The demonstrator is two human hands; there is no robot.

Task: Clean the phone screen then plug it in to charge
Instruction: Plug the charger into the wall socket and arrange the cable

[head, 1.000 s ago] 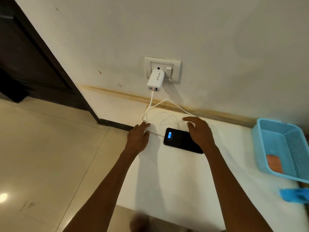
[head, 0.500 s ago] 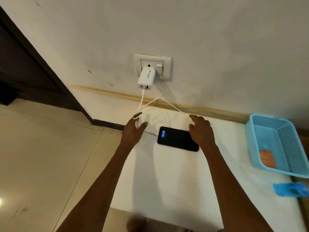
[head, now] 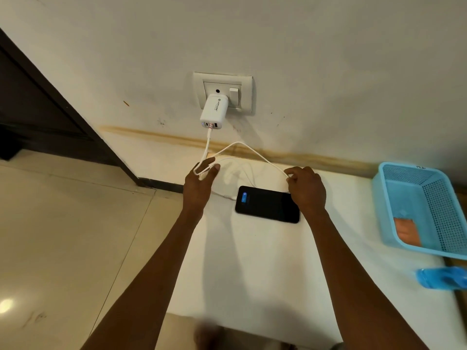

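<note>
A black phone (head: 267, 204) lies flat on the white table (head: 252, 269), a small blue charging icon lit at its left end. A white cable (head: 249, 147) runs from its left end in loops up to a white charger (head: 213, 112) plugged into the wall socket (head: 223, 93). My left hand (head: 199, 184) holds a loop of the cable between its fingers, left of the phone. My right hand (head: 307, 189) pinches the cable just above the phone's right end.
A light blue perforated basket (head: 424, 210) with an orange cloth (head: 406, 231) inside stands at the table's right. A blue object (head: 442, 277) lies near the right edge. Beige floor tiles and a dark door frame (head: 50, 117) are to the left.
Both hands have lifted off the table beside the phone and taken hold of the cable, raising its loops. The phone has stayed in place with its charging icon lit.
</note>
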